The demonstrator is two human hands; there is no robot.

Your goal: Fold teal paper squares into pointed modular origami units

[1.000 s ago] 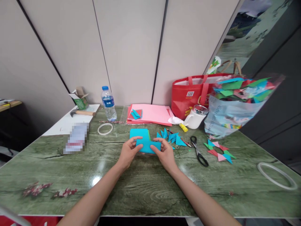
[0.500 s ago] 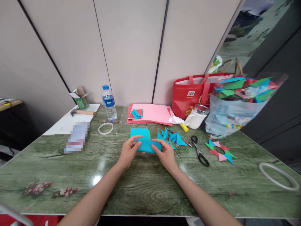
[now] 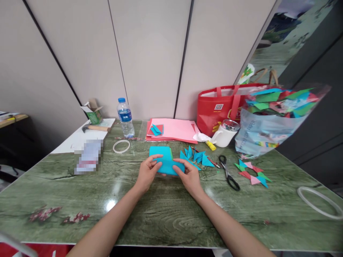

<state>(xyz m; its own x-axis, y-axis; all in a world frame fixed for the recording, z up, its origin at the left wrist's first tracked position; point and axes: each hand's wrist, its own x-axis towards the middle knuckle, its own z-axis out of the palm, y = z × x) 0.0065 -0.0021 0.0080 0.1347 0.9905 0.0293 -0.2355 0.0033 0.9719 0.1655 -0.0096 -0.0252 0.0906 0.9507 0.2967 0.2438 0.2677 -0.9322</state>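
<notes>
A folded blue sheet of paper (image 3: 170, 167) is held between my two hands over the middle of the table. My left hand (image 3: 149, 170) pinches its left end, thumb on top. The right end is gripped by my right hand (image 3: 189, 175) in the same way. Just behind it lies a stack of blue paper squares (image 3: 158, 150), with a green edge showing at its right side. Several folded blue paper pieces (image 3: 198, 156) rest on the table beyond my right hand. Parts of my fingers are hidden under the sheet.
Black-handled scissors (image 3: 228, 173) and a ring of coloured folded pieces (image 3: 253, 174) lie to the right. Behind stand a white mug (image 3: 225, 134), a red bag (image 3: 214, 107) and a full plastic bag (image 3: 268, 132). A water bottle (image 3: 125, 119) and hammer (image 3: 96, 127) are at left.
The whole view has shifted very slightly. Both hands keep the same hold on the blue sheet, with no clear movement.
</notes>
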